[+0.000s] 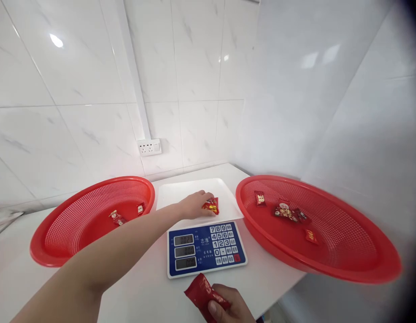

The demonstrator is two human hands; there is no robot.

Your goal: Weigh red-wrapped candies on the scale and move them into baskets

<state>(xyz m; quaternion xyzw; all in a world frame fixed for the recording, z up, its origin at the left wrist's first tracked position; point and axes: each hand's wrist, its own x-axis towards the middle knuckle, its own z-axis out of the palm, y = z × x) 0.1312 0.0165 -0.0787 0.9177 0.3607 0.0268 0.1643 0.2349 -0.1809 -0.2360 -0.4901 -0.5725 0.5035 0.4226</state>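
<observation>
Right hand, nearest the camera: fingers and thumb closed round a red packet, held over the near side of the table, off the scale. Tiled wall, white, grey-veined, behind everything. Table, white, bearing the lot. Right basket, red, perforated: a small scatter of wrapped packets on its floor, among them an orange-red one apart from the rest; rim close against the weighing pan. Left basket, red, same pattern: a few small packets seen, others possibly hidden, since the left forearm crosses its near side. Weighing pan, white, between the baskets. Scale panel, blue, keys unobstructed; top display lit with a small non-zero figure, last digit unclear, lower two showing zeros. Left hand: fingers curled, pinching a red-and-yellow packet at the pan; whether its weight rests there, cannot tell. Wall socket, white, out of the way. Progress, as judged: handling under way, both hands' packets unreleased, few pieces visible in either basket, finishing point not evident
</observation>
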